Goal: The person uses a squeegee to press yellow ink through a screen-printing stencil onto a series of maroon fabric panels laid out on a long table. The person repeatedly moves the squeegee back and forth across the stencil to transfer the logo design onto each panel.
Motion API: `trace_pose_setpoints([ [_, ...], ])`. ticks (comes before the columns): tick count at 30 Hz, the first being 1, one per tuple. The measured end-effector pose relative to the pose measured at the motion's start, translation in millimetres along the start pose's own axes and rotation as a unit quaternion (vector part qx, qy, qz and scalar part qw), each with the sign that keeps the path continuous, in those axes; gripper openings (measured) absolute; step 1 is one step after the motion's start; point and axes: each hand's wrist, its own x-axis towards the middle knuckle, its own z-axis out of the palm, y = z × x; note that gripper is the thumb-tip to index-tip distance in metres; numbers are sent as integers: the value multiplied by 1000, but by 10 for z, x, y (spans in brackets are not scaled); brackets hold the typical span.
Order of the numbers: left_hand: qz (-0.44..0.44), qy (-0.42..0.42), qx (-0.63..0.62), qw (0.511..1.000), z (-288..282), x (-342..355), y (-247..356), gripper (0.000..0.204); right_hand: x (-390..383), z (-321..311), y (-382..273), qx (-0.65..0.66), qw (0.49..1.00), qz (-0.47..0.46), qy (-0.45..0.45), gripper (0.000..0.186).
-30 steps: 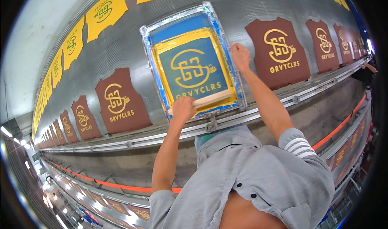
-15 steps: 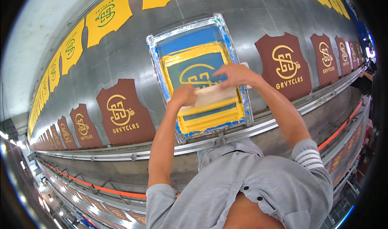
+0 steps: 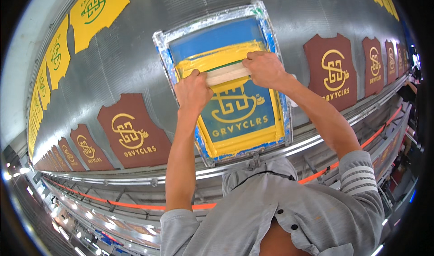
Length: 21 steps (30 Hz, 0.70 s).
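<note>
A wooden-handled squeegee [image 3: 226,73] with a green blade edge lies across the upper part of a printing screen. My left hand [image 3: 193,91] is closed round its left end, and my right hand [image 3: 264,68] grips its right end. Just beyond the blade, a band of yellow ink [image 3: 217,56] is heaped across the mesh. The screen frame [image 3: 165,59] is metal, smeared with blue and white, and rests on the long table. On the near part of the blue mesh [image 3: 235,113] a monogram with lettering shows in yellow. The fingertips are partly hidden behind the handle.
Maroon shirt panels [image 3: 134,127] with yellow prints lie in a row on both sides of the screen. Yellow panels [image 3: 100,18] with green prints line the table's far side. A metal rail [image 3: 181,171] runs along the near edge, with an orange strip [image 3: 149,206] below it.
Both hands have carried the squeegee away from me, from the lower part of the screen to its upper part. My right hand, loosely spread before, has closed on the handle. The view has shifted.
</note>
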Motion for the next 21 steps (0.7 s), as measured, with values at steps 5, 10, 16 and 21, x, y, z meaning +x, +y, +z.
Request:
trace_pose_setpoints([
  [5,3,9,-26,1000,112,-569,194,29,-498,189,-183,44,998,-14,38,16],
  [10,-23,5,-41,999,273,-1281,451,38,-1132,463,-479,82,994,-30,73,15],
  [16,-28,3,-49,998,519,-2205,787,40,-2013,772,-882,92,995,-12,37,15],
  [21,-15,0,-28,999,532,-2364,827,36,-2138,721,-905,96,995,-19,34,27],
])
